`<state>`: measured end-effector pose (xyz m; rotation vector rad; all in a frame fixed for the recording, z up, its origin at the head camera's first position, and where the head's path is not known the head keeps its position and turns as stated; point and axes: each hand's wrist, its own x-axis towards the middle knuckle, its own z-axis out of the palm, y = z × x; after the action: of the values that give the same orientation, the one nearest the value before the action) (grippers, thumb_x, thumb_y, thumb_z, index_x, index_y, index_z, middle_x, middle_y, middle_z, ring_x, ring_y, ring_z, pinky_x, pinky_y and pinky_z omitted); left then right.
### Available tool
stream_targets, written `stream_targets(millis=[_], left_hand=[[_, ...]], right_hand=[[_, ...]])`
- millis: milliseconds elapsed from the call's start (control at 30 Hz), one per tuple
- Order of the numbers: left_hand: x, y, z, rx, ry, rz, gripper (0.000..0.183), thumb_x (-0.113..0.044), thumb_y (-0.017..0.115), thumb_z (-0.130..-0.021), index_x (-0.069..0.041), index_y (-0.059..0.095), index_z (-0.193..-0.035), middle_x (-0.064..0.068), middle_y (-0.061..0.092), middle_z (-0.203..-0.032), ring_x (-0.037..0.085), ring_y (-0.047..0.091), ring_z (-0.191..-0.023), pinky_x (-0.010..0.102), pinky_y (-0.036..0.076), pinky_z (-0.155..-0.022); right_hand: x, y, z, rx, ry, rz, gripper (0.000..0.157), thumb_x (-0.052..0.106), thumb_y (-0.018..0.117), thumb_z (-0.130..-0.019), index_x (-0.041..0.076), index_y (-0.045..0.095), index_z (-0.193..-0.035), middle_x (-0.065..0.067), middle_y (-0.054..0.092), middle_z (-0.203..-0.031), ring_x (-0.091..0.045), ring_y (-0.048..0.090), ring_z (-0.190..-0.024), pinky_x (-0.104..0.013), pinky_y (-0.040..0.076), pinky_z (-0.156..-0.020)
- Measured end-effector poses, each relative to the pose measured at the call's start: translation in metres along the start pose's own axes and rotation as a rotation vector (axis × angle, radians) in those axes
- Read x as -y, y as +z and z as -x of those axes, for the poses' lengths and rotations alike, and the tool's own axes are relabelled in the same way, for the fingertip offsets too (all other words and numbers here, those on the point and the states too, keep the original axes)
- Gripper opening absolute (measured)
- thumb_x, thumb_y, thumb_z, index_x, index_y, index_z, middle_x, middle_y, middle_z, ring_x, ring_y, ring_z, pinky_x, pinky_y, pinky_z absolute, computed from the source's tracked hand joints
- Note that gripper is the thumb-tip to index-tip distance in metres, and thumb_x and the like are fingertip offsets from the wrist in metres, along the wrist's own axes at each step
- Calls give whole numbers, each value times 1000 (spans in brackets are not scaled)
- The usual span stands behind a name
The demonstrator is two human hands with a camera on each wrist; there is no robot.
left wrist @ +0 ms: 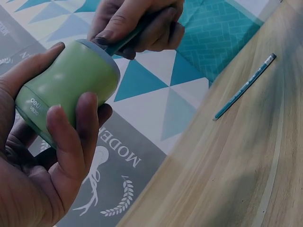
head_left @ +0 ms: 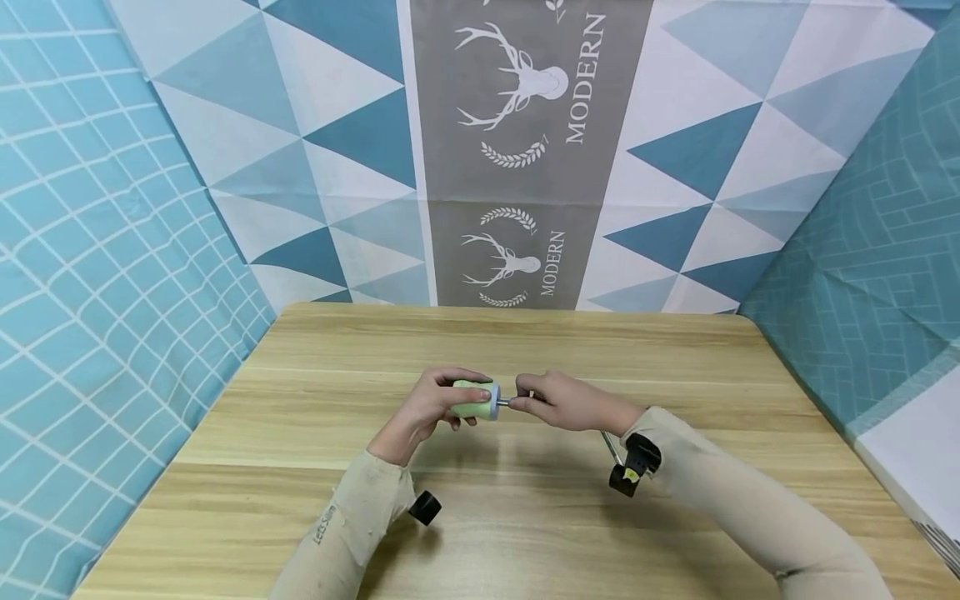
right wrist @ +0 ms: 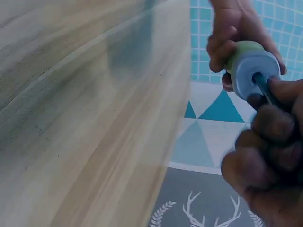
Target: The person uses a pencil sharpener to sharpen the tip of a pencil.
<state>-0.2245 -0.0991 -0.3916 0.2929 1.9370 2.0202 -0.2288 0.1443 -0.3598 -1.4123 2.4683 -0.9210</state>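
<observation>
My left hand (head_left: pixel 431 402) grips a light green pencil sharpener (left wrist: pixel 71 78) with a grey-blue end, fingers and thumb wrapped round its body. My right hand (head_left: pixel 561 402) pinches a dark green pencil (right wrist: pixel 264 88), whose end sits in the hole in the sharpener's face. The sharpener is held sideways above the table, its hole turned to the right hand. Most of the pencil is hidden inside the right hand's curled fingers. Another green pencil (left wrist: pixel 244 88) lies on the table, partly covered by the right wrist in the head view.
A wood-grain table (head_left: pixel 315 417) spreads beneath both hands. Patterned cloth (head_left: pixel 360 125) hangs behind it, with blue tiled cloth (head_left: pixel 90 250) at the left. A white surface (head_left: pixel 918 467) stands at the right edge. Black cameras (head_left: pixel 425 507) are strapped to both wrists.
</observation>
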Motion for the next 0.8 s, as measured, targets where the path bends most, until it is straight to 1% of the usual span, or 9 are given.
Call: stream_targets(millis=[67, 133, 200, 267, 367, 533, 600, 800], left_hand=[[0, 0, 0, 10, 3, 2, 32, -13, 76, -83, -1, 74, -112, 16, 65, -89, 18, 63, -53, 20, 45, -40], [0, 0, 0, 19, 5, 4, 31, -13, 76, -83, -1, 74, -112, 16, 65, -89, 17, 63, -52, 20, 46, -40], [1, 0, 0, 26, 12, 5, 31, -13, 76, -83, -1, 74, -111, 16, 65, -90, 17, 63, -53, 20, 46, -40], [1, 0, 1, 30, 15, 3, 32, -14, 76, -83, -1, 74, -112, 16, 65, -90, 17, 64, -53, 20, 46, -40], [1, 0, 1, 39, 18, -4, 35, -15, 76, -83, 1, 73, -113, 16, 66, -90, 17, 64, -53, 20, 46, -40], [0, 0, 1, 54, 18, -9, 37, -14, 75, -83, 3, 71, -115, 16, 67, -88, 16, 64, -53, 20, 46, -39], [0, 0, 1, 62, 21, -12, 36, -14, 75, -84, 3, 71, -116, 16, 67, -88, 16, 64, -53, 20, 46, -39], [0, -1, 1, 77, 19, -24, 37, -15, 76, -84, 3, 71, -116, 18, 67, -90, 16, 65, -53, 20, 47, -39]], right_hand=[[3, -4, 0, 55, 122, -112, 22, 17, 50, -106, 6, 56, -88, 9, 36, -59, -3, 31, -46, -22, 29, -43], [4, -6, -1, 103, 210, -212, 24, 20, 47, -107, 5, 58, -92, 7, 37, -56, -6, 31, -43, -23, 30, -41], [4, -7, -1, 146, 272, -308, 26, 21, 44, -108, 5, 59, -95, 5, 38, -53, -9, 31, -40, -24, 31, -39], [3, -8, -1, 177, 307, -393, 28, 22, 42, -109, 4, 60, -98, 4, 38, -52, -10, 30, -39, -24, 30, -38], [1, -10, 0, 203, 319, -457, 28, 23, 41, -109, 5, 62, -106, 3, 37, -51, -10, 29, -38, -24, 29, -38], [1, -13, 1, 230, 306, -491, 33, 23, 40, -109, 4, 64, -123, 3, 37, -51, -11, 31, -38, -24, 30, -38], [1, -14, 2, 239, 306, -501, 34, 24, 40, -109, 5, 64, -125, 3, 37, -52, -11, 32, -39, -25, 31, -38], [-1, -15, 4, 261, 301, -536, 36, 27, 40, -109, 5, 64, -126, 2, 38, -52, -12, 33, -39, -25, 32, -38]])
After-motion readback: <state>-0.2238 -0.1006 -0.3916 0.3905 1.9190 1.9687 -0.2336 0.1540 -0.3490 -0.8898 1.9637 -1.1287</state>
